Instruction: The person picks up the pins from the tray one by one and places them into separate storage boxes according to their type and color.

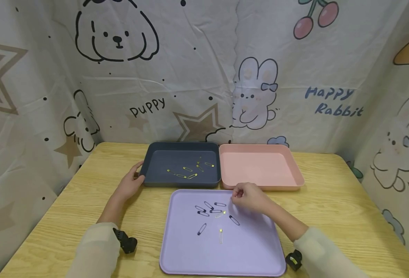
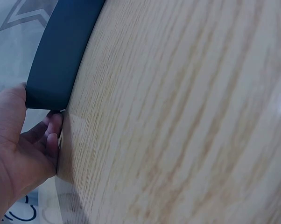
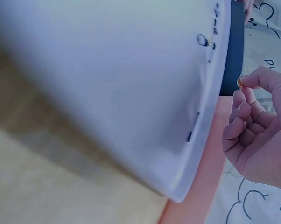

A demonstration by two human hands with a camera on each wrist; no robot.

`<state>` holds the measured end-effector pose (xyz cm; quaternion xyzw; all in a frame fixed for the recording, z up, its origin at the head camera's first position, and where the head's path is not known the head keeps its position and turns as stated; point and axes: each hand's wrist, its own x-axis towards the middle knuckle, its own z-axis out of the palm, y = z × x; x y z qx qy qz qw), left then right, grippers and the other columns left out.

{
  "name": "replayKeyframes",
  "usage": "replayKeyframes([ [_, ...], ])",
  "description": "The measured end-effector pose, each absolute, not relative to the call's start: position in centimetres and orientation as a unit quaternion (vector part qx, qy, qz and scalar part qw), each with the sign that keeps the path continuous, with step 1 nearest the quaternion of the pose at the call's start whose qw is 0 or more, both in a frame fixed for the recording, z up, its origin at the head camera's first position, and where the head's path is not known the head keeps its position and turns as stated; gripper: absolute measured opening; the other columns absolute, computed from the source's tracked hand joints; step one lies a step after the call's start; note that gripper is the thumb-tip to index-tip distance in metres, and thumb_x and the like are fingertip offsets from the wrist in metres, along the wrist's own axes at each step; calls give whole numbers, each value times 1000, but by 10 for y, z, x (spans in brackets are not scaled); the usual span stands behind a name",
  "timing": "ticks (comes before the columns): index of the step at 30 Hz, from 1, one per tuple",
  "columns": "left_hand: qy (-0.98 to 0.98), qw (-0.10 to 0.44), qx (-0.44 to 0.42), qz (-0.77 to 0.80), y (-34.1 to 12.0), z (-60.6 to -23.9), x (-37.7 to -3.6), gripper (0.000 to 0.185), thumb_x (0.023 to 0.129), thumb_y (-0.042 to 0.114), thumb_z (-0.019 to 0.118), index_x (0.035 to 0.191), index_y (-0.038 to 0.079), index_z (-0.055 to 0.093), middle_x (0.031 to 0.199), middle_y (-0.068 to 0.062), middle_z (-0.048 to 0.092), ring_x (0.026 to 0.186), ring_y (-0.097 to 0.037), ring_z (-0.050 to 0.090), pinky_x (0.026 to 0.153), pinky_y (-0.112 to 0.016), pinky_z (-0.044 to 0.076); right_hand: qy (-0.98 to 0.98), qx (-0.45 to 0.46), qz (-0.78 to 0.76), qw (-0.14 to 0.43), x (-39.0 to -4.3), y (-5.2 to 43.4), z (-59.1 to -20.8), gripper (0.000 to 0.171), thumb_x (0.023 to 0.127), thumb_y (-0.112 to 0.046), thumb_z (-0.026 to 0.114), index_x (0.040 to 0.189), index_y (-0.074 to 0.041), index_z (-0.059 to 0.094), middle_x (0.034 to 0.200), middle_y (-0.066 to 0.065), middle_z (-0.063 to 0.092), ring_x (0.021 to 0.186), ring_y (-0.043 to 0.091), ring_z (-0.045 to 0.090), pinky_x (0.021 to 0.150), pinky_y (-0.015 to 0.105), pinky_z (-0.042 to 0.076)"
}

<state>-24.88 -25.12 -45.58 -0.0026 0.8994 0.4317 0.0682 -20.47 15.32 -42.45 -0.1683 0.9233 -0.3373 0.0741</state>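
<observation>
My left hand [image 1: 132,182] holds the near left corner of a dark grey tray [image 1: 148,164], thumb on its rim; the left wrist view shows the hand [image 2: 24,144] at that corner [image 2: 56,60]. Several gold safety pins [image 1: 189,172] lie in that tray. My right hand [image 1: 235,195] hovers over the far right part of a lilac tray [image 1: 253,247]. In the right wrist view its fingertips [image 3: 243,86] pinch a small gold safety pin [image 3: 240,82]. Several black safety pins [image 1: 208,208] and a gold one [image 1: 220,231] lie on the lilac tray.
A pink tray [image 1: 260,166] with nothing visible in it stands right of the dark one, both at the back of the wooden table [image 1: 347,200]. A printed cloth backdrop [image 1: 197,77] encloses the table on three sides.
</observation>
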Motion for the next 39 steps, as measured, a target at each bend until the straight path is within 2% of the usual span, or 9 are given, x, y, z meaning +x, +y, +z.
replayKeyframes([
  [11, 900, 66, -3, 432, -251, -457, -249, 59, 98, 19, 37, 152, 19, 14, 133, -29, 42, 118, -39, 45, 84, -39, 41, 924, -175, -335, 55, -230, 134, -405, 8, 78, -14, 66, 73, -10, 62, 67, -2, 54, 64, 10, 49, 57, 22, 41],
  [22, 899, 64, 0, 434, -251, -456, -249, 59, 98, 19, 38, 151, 18, 14, 131, -29, 43, 117, -39, 46, 83, -38, 41, 926, -184, -326, 56, -263, 105, -391, 6, 79, -15, 64, 75, -10, 64, 70, -1, 59, 68, 12, 52, 64, 24, 43],
  [32, 896, 68, -4, 439, -250, -455, -247, 59, 98, 18, 38, 152, 19, 13, 135, -30, 40, 122, -40, 43, 90, -45, 40, 920, -212, -327, 40, -295, 85, -392, 7, 77, -12, 62, 76, -5, 65, 67, 0, 59, 58, 9, 48, 55, 21, 39],
  [39, 897, 65, -3, 437, -251, -454, -247, 59, 97, 17, 38, 151, 17, 14, 136, -31, 39, 122, -41, 42, 93, -48, 39, 925, -192, -324, 46, -311, 72, -389, 10, 80, -15, 62, 79, -6, 67, 67, -1, 60, 58, 10, 48, 54, 22, 39],
])
